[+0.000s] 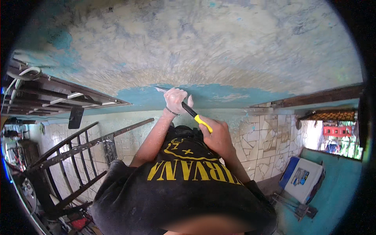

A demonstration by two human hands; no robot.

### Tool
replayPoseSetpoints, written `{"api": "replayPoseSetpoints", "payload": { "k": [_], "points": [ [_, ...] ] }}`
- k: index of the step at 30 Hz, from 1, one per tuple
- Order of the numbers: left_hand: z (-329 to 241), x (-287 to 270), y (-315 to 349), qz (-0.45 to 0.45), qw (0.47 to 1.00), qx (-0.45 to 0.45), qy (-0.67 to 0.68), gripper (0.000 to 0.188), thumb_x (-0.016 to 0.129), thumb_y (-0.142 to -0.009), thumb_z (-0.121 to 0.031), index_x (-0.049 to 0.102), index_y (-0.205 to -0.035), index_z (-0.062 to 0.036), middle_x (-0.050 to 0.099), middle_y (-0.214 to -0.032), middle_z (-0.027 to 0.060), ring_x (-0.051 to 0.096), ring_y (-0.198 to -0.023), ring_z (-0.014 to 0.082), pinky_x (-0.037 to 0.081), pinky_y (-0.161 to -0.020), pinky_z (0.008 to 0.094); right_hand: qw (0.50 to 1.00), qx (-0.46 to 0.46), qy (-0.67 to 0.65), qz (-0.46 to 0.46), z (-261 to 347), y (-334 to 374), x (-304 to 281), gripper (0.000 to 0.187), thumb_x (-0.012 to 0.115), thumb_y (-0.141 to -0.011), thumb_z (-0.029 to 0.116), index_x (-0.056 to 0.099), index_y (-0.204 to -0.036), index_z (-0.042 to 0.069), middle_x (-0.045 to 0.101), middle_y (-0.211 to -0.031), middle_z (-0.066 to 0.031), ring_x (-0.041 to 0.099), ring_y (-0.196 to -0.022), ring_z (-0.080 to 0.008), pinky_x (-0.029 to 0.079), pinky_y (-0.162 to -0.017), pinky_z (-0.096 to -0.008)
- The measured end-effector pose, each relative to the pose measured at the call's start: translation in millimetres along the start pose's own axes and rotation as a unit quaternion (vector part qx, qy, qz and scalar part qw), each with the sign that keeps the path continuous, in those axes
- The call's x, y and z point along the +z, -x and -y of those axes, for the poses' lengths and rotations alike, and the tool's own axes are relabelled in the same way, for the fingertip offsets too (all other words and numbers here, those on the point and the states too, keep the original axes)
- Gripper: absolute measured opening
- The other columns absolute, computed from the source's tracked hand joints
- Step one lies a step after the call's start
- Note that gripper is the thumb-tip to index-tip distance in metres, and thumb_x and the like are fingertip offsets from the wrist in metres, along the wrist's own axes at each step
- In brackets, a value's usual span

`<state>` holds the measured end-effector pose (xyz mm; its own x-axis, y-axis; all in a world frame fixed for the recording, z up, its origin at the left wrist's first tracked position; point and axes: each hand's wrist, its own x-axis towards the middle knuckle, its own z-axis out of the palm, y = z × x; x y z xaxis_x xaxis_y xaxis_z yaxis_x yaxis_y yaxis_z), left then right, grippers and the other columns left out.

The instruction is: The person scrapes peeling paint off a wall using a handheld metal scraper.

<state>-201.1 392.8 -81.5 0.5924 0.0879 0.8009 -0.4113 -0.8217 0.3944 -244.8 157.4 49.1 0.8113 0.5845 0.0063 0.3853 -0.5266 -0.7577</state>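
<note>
Both of my hands are on a scraper with a black and yellow handle [191, 111]. My left hand [176, 98], coated in white dust and with a dark bracelet at its wrist, is closed round the front part near the metal blade [160, 89]. The yellow rear end lies in my right hand [217, 135], its fingers wrapped round it. The blade's tip meets a painted wall [219, 94], along the border between a turquoise band and a rough, pale, scraped area [188, 47].
A dark barred window frame [43, 94] is at the left, with a dark phone-like slab [75, 117] beside it. Below stands a dark metal railing or ladder [74, 152]. Broken-tile facing [262, 141] lies behind me. At right are a white and blue box [303, 178] and an opening [337, 137].
</note>
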Motion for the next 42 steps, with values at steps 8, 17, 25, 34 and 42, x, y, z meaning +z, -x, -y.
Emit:
{"api": "replayPoseSetpoints", "payload": {
  "k": [8,17,25,34,42],
  "points": [
    [-44,6,-46,0.006,0.998,-0.042,0.053,0.030,0.074,-0.070,-0.015,0.046,-0.060,-0.0114,0.048,-0.055,0.0094,0.055,-0.049,0.0335,0.043,-0.052,0.0440,0.936,-0.342,-0.050,-0.062,5,-16,-81,0.019,0.084,-0.074,0.015,0.074,-0.088,0.007,0.080,-0.098,-0.0087,0.074,-0.093,-0.0326,0.060,-0.086,-0.0458],
    [-25,5,-33,-0.117,0.992,-0.006,0.048,0.010,0.066,-0.074,-0.009,0.056,-0.072,-0.0097,0.051,-0.058,0.0057,0.056,-0.050,0.0290,0.044,-0.051,0.0389,0.780,-0.534,-0.324,-0.024,31,-38,5,0.026,0.071,-0.072,0.003,0.047,-0.065,0.005,0.051,-0.061,-0.0057,0.052,-0.048,-0.0248,0.049,-0.052,-0.0381],
    [-24,-3,-30,-0.090,0.989,-0.025,0.118,0.021,0.065,-0.087,-0.021,0.056,-0.073,-0.0083,0.062,-0.066,0.0083,0.063,-0.058,0.0300,0.049,-0.058,0.0377,0.792,-0.527,-0.298,-0.075,56,-33,24,0.026,0.066,-0.071,-0.004,0.043,-0.064,0.005,0.048,-0.062,-0.0064,0.048,-0.047,-0.0242,0.041,-0.048,-0.0368],
    [11,7,16,-0.101,0.985,-0.029,0.137,0.013,0.065,-0.080,-0.011,0.055,-0.073,-0.0069,0.057,-0.063,0.0107,0.058,-0.054,0.0343,0.048,-0.055,0.0409,0.827,-0.478,-0.272,-0.117,42,-34,74,0.017,0.063,-0.076,-0.002,0.048,-0.068,0.002,0.052,-0.061,-0.0071,0.053,-0.048,-0.0256,0.049,-0.052,-0.0386],
    [-20,-14,-35,-0.068,0.980,-0.009,0.185,0.018,0.067,-0.084,-0.017,0.057,-0.072,-0.0080,0.059,-0.063,0.0096,0.061,-0.056,0.0328,0.049,-0.056,0.0394,0.838,-0.453,-0.286,-0.109,81,-18,34,0.011,0.064,-0.072,0.001,0.054,-0.070,0.004,0.057,-0.064,-0.0084,0.060,-0.054,-0.0297,0.054,-0.065,-0.0379]
  ]
}}
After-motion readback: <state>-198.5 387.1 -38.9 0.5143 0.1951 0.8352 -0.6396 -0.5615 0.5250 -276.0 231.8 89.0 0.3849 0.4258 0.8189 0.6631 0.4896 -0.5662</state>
